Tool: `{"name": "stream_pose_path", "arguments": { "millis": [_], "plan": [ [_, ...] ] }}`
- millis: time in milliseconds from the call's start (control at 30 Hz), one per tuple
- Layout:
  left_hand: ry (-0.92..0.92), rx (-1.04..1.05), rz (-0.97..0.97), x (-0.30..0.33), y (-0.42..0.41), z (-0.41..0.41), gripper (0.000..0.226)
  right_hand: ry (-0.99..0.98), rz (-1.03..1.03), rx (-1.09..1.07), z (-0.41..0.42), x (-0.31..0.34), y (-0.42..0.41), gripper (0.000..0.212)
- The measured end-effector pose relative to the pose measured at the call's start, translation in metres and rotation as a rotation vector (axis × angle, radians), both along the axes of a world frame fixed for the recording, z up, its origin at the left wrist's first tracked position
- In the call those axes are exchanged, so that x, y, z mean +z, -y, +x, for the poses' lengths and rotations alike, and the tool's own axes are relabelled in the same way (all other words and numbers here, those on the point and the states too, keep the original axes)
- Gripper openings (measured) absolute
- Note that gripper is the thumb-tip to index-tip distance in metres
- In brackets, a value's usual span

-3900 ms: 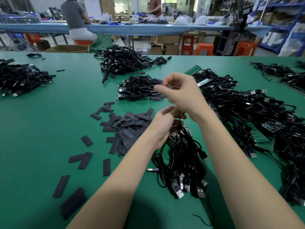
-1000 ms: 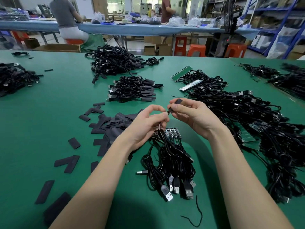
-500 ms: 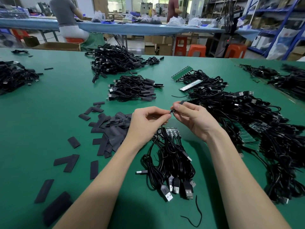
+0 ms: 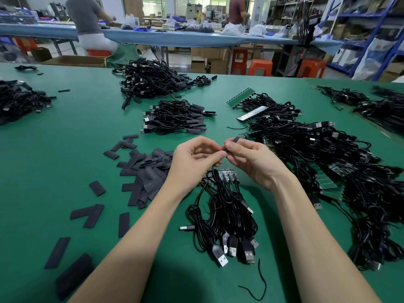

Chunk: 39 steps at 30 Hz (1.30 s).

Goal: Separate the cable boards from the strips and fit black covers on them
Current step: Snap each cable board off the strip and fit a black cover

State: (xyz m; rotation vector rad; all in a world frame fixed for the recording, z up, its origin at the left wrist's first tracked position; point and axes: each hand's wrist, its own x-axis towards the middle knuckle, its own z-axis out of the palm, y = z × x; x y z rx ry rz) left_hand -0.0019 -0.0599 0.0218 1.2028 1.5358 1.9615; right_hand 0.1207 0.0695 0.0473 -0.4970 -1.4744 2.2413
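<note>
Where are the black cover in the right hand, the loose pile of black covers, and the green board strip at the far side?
black cover (image 4: pixel 236 139), head view, its free upper end.
pile of black covers (image 4: pixel 148 169), head view, middle.
green board strip (image 4: pixel 240 97), head view, its middle.

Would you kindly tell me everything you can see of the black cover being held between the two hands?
The black cover is a small, flat, matte sleeve, like the loose ones piled on the green table. It is held above the table, tilted up and away to the right. The right hand pinches it between thumb and fingers, so only its upper end shows. The left hand meets its lower end, pinching a thin black cable that hangs to the bundle below. Whether a board is already inside is hidden.
</note>
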Motion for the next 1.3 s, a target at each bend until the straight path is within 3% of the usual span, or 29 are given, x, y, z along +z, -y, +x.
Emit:
{"name": "stream_pose_path", "arguments": {
  "millis": [400,600,833,1300],
  "plan": [
    [0.021,-0.019,-0.020,-0.001,-0.002,-0.002,0.013,-0.007,0.041,0.035,0.000,0.001,0.004,0.013],
    [0.096,-0.011,0.014,0.002,-0.001,-0.003,0.012,-0.106,0.097,-0.037,-0.001,0.004,0.006,0.038],
    [0.132,-0.009,0.010,0.004,0.000,0.000,0.014,-0.161,0.066,-0.130,-0.006,0.004,0.013,0.026],
    [0.154,0.000,0.010,0.002,-0.001,-0.001,0.013,-0.172,0.013,-0.142,-0.009,0.001,0.013,0.025]
  ]
}}
